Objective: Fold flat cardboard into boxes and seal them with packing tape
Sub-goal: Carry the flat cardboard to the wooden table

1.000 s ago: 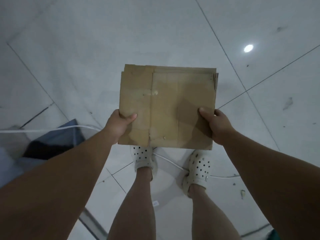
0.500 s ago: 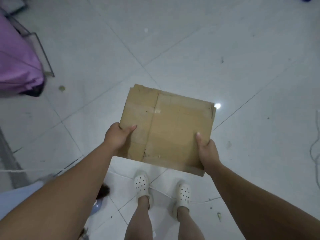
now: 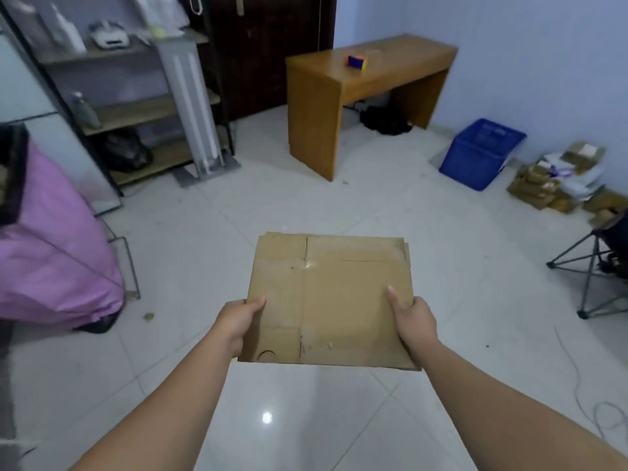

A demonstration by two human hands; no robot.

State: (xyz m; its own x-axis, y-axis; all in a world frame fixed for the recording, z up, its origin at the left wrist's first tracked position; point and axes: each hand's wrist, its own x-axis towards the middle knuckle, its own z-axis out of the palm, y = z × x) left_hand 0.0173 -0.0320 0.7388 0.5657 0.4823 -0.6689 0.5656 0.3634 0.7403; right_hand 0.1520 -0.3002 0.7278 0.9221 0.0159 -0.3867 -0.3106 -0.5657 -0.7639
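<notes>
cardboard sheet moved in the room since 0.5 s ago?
Cannot tell. The camera swung up, so the purple bag slid down-frame too; against it, the cardboard shows no separable shift. Left hand and right hand hold the same edges.

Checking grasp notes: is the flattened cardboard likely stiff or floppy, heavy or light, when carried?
Probably fairly stiff: the flattened cardboard shows no sag between the left hand and right hand gripping its side edges. Likely light, since thumb-on-top grips suffice. Visible creases suggest it could fold if pushed.
</notes>
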